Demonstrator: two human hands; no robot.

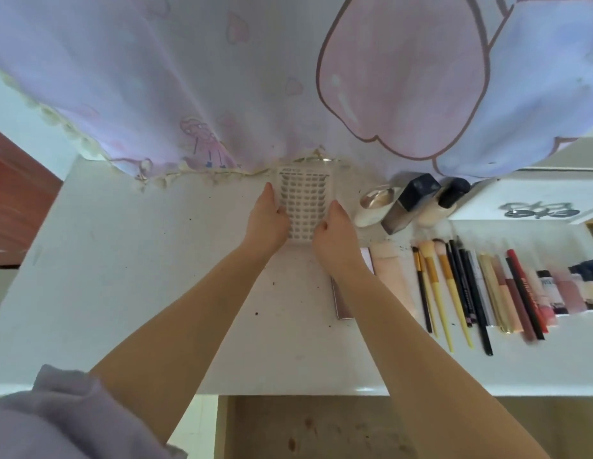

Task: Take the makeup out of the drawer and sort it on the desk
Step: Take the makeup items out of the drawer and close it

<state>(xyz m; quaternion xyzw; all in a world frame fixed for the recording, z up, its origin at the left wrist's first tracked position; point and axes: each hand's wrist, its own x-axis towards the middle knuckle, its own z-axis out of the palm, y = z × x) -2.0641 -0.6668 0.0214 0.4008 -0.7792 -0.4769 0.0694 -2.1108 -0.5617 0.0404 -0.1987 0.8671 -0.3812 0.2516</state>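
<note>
Gripping a clear lash tray (303, 207) by its two long edges, the left hand (267, 218) and right hand (334, 231) hold it at the far middle of the white desk (123, 276), just before the hem of a pale curtain (222, 94); the fingers of each hand curl round its edge. Right of it stand a cream jar (374, 205) and two foundation bottles (411, 202). Nearer lie brushes (444, 293), pencils (470, 293) and lipsticks (560, 293) in a row. Below the desk's near edge, the drawer (321, 429) stands open.
</note>
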